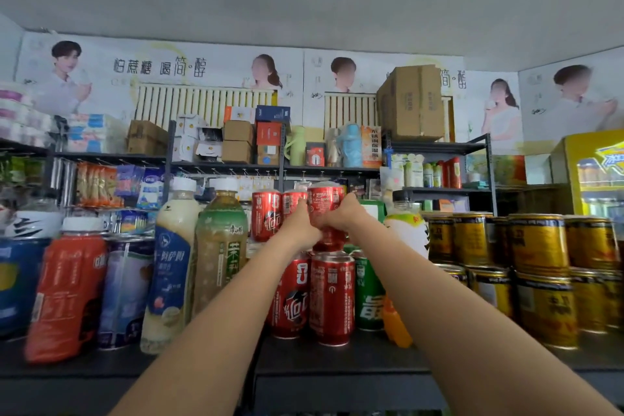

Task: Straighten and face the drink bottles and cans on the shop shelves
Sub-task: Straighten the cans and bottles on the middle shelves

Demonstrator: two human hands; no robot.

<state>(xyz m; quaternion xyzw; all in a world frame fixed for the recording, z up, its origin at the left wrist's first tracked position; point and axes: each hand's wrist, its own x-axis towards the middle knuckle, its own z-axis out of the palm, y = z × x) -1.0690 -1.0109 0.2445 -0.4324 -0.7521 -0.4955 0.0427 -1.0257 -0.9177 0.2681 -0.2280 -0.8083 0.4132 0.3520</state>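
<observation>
Both my arms reach forward to a red cola can on the upper tier of a stack of red cans. My left hand grips its lower left side and my right hand grips its right side. Two more red cans stand just left of it on the same tier. Below, red cans and a green can stand on the dark shelf. Tall bottles stand to the left, among them a red one that leans.
Stacked gold cans fill the right of the shelf. An orange bottle leans beside the green can. A blue tub sits far left. Behind stand racks of boxes and flasks, and a yellow drinks fridge at the right.
</observation>
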